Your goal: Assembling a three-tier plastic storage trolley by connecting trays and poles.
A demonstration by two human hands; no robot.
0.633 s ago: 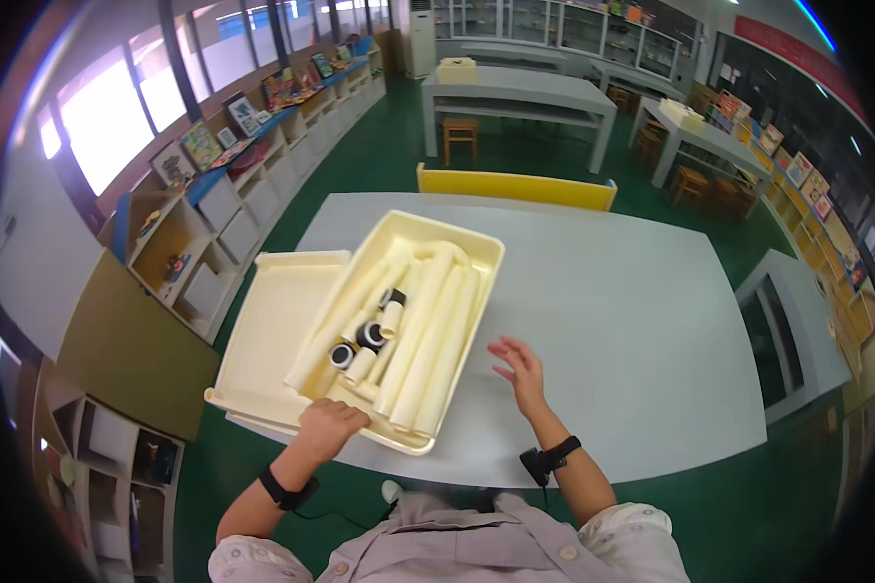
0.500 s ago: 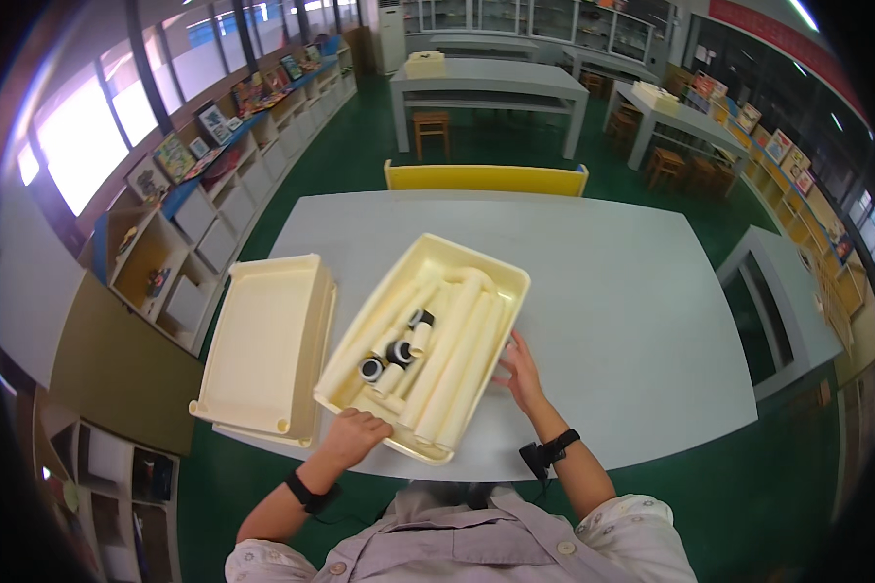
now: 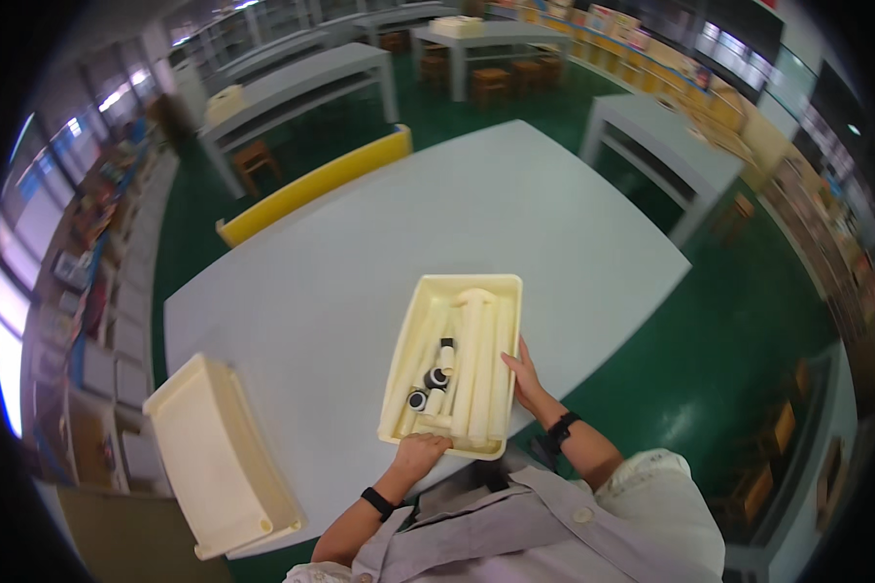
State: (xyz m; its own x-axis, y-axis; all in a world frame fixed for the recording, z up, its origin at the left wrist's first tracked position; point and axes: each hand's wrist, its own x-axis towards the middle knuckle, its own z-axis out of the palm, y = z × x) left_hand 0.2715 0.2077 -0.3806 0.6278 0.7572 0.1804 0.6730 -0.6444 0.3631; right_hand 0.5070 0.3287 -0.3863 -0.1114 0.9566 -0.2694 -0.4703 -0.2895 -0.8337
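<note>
A cream plastic tray (image 3: 472, 282) sits at the near edge of the grey table, in front of my body. In it lie long pale foam-like tubes (image 3: 483, 379), a T-shaped piece among them, and several short pieces with black-and-white ends (image 3: 436, 377). My left hand (image 3: 420, 455) is closed over the tray's near rim, close to its left corner. On the right side, my right hand (image 3: 525, 379) grips the wall, thumb at the rim and the other fingers mostly hidden outside.
Another cream tray-like box (image 3: 214, 452), its shallow side up, lies at the table's (image 3: 437, 223) left edge. A yellow bench back (image 3: 316, 185) stands beyond the far side. Other grey tables (image 3: 666, 155), wooden stools (image 3: 258, 165) and shelves line the room.
My view has turned to the right, so the room and the box appear swung left. The tray now points straighter away from me, and my right hand has closed on its side rim.
</note>
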